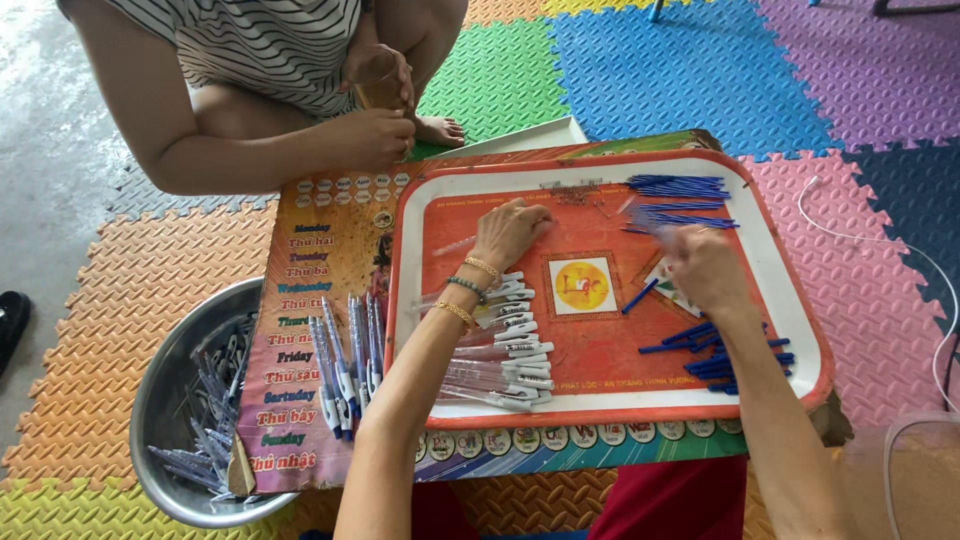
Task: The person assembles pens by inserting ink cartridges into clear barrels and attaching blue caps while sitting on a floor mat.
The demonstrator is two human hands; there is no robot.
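While both arms reach across the red tray (805,330), the left hand (510,232) rests knuckles-up at its ten o'clock, fingers curled loosely on the tray floor beside small metal springs (572,190); whether it pinches one I cannot tell. The right hand (705,268), at two o'clock, is blurred, its grip unclear, near blue refills (680,186). Clear pen barrels (500,350) lie at eight o'clock.

The tray's (440,190) middle stays open between the pen barrels (505,345) along its left edge and the blue refills (715,355) at its right edge; more refills (680,187) crowd the far right corner.
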